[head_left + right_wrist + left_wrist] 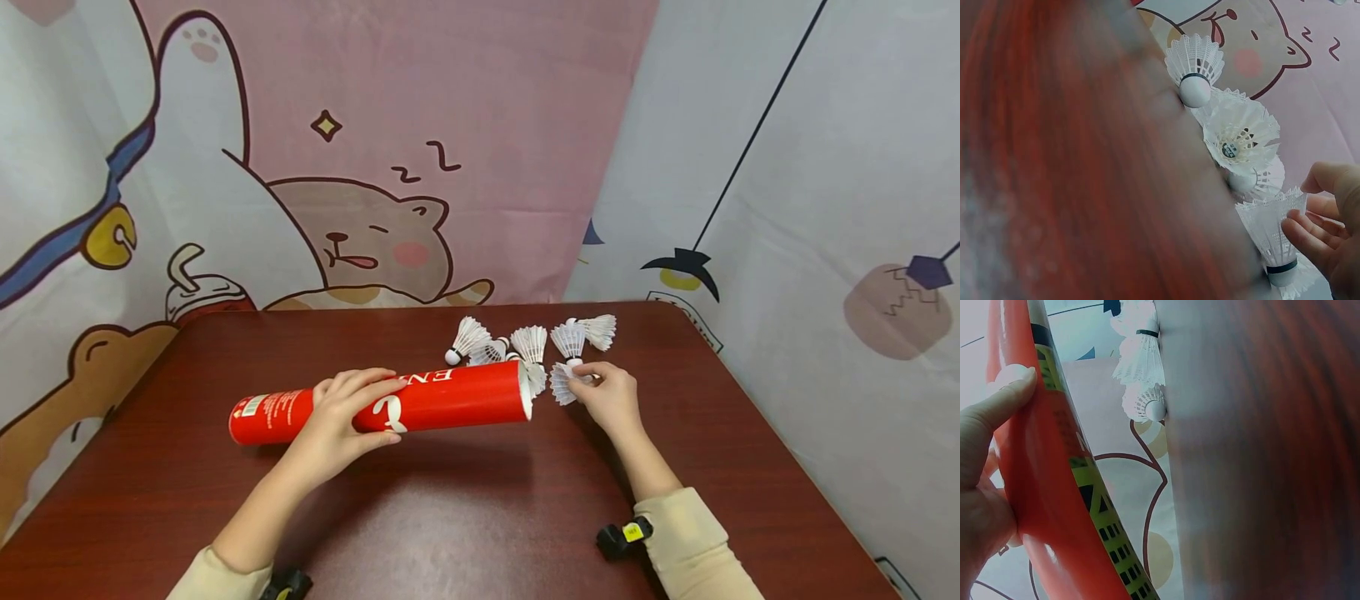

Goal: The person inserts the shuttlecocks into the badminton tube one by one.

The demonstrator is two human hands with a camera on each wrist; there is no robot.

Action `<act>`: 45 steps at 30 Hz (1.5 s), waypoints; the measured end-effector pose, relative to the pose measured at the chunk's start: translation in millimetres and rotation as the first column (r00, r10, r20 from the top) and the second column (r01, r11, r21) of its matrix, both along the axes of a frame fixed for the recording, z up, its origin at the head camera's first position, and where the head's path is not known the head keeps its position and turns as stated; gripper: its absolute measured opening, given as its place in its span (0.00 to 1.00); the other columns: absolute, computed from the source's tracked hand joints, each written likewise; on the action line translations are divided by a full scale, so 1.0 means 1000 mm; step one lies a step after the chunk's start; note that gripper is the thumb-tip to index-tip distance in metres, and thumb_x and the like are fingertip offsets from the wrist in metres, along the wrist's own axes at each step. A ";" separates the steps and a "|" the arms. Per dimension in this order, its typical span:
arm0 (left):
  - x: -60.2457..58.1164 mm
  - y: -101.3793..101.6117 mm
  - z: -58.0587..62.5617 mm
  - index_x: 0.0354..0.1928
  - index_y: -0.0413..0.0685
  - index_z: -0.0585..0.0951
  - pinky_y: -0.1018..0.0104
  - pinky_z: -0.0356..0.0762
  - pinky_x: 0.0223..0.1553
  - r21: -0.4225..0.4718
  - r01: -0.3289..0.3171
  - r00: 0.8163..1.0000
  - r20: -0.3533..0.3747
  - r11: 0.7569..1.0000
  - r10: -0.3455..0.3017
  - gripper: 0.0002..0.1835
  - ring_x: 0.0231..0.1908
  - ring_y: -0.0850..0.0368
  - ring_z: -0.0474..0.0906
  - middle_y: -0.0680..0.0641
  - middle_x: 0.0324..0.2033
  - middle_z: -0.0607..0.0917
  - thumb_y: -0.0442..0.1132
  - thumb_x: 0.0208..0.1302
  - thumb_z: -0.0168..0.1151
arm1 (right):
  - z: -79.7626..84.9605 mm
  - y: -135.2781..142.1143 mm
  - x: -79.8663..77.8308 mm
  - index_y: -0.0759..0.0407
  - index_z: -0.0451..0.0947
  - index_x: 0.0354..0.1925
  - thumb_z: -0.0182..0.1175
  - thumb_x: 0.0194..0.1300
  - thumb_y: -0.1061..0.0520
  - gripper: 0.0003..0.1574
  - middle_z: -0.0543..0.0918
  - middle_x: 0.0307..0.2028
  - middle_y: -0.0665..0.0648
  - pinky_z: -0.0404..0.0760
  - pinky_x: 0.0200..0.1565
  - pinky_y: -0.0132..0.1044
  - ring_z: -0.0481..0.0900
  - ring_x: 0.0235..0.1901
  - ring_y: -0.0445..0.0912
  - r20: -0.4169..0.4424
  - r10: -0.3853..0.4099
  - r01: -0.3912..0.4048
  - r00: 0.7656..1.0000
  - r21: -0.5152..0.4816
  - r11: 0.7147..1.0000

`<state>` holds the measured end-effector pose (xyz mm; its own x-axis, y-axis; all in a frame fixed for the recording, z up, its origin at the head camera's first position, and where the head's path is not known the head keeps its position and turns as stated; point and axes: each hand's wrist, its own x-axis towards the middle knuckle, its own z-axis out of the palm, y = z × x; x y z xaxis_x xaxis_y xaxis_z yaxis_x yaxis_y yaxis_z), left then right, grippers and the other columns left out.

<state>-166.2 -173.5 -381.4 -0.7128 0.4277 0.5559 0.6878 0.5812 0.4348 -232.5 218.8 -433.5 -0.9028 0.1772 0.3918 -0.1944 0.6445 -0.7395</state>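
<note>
My left hand (pixel 341 421) grips a red shuttlecock tube (pixel 457 396) around its middle, thumb on the near side. The tube lies sideways above the table, its white-rimmed open end to the right. At that end my right hand (pixel 609 400) holds a white shuttlecock (pixel 562 385) between thumb and fingers. In the right wrist view the fingers lie against the feather skirt of this shuttlecock (pixel 1272 228), whose dark-banded cork points down. Several more shuttlecocks (pixel 529 343) lie just behind, some partly hidden by the tube.
The dark red-brown table (pixel 450 517) reaches back to a wall cloth (pixel 510 167) printed with cartoon animals. One shuttlecock (pixel 600 331) lies at the back right of the group, another (pixel 468 336) at its left. Black wrist devices (pixel 622 537) sit by the sleeves.
</note>
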 end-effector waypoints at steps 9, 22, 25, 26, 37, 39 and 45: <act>0.000 0.000 0.000 0.59 0.60 0.78 0.45 0.52 0.52 -0.001 0.000 1.000 -0.003 1.000 0.000 0.39 0.56 0.54 0.65 0.50 0.57 0.75 0.40 0.39 0.81 | 0.002 0.005 0.002 0.64 0.86 0.25 0.66 0.46 0.67 0.04 0.84 0.20 0.55 0.70 0.21 0.32 0.76 0.18 0.44 -0.202 -0.015 0.043 0.979 0.137 0.990; 0.001 0.000 0.000 0.60 0.60 0.78 0.45 0.52 0.52 -0.004 0.000 1.000 0.002 1.000 0.000 0.39 0.56 0.54 0.65 0.51 0.57 0.75 0.40 0.40 0.81 | 0.010 0.010 0.003 0.68 0.84 0.27 0.63 0.54 0.71 0.04 0.83 0.23 0.59 0.71 0.24 0.40 0.75 0.20 0.47 -0.303 -0.015 0.072 0.953 0.177 0.982; 0.001 0.000 0.000 0.60 0.60 0.78 0.45 0.52 0.52 -0.006 -0.001 1.000 0.004 1.000 0.001 0.39 0.56 0.54 0.65 0.51 0.57 0.75 0.41 0.40 0.81 | 0.011 0.009 0.004 0.69 0.83 0.28 0.63 0.55 0.71 0.03 0.83 0.24 0.60 0.73 0.25 0.41 0.76 0.21 0.47 -0.307 -0.009 0.068 0.952 0.182 0.981; 0.001 0.000 0.000 0.60 0.60 0.78 0.45 0.52 0.52 -0.006 -0.001 1.000 0.003 1.000 0.001 0.39 0.56 0.54 0.65 0.51 0.57 0.75 0.41 0.40 0.81 | 0.011 0.009 0.003 0.69 0.83 0.28 0.63 0.56 0.72 0.03 0.83 0.25 0.60 0.73 0.26 0.42 0.77 0.22 0.48 -0.308 -0.010 0.069 0.951 0.181 0.981; 0.001 0.000 0.000 0.60 0.60 0.78 0.45 0.52 0.51 0.000 0.004 1.000 -0.001 1.000 -0.004 0.39 0.56 0.54 0.65 0.50 0.57 0.75 0.41 0.40 0.81 | 0.019 0.009 0.006 0.69 0.80 0.30 0.61 0.62 0.69 0.03 0.80 0.24 0.60 0.72 0.27 0.42 0.77 0.22 0.50 -0.257 -0.068 0.105 0.964 0.134 0.985; 0.001 0.000 0.000 0.60 0.60 0.78 0.45 0.52 0.51 0.001 0.004 1.000 0.000 1.000 -0.004 0.39 0.56 0.54 0.65 0.50 0.57 0.75 0.41 0.40 0.81 | 0.022 0.008 0.006 0.69 0.80 0.30 0.61 0.62 0.69 0.04 0.80 0.25 0.60 0.71 0.28 0.40 0.77 0.23 0.50 -0.273 -0.064 0.102 0.960 0.127 0.987; 0.000 0.000 0.000 0.59 0.59 0.78 0.45 0.52 0.51 0.002 0.004 1.000 -0.004 1.000 -0.004 0.39 0.56 0.54 0.65 0.49 0.57 0.75 0.40 0.39 0.81 | 0.035 0.005 0.010 0.70 0.80 0.32 0.61 0.62 0.68 0.03 0.81 0.25 0.62 0.67 0.25 0.24 0.77 0.21 0.50 -0.283 -0.038 0.061 0.958 0.072 0.996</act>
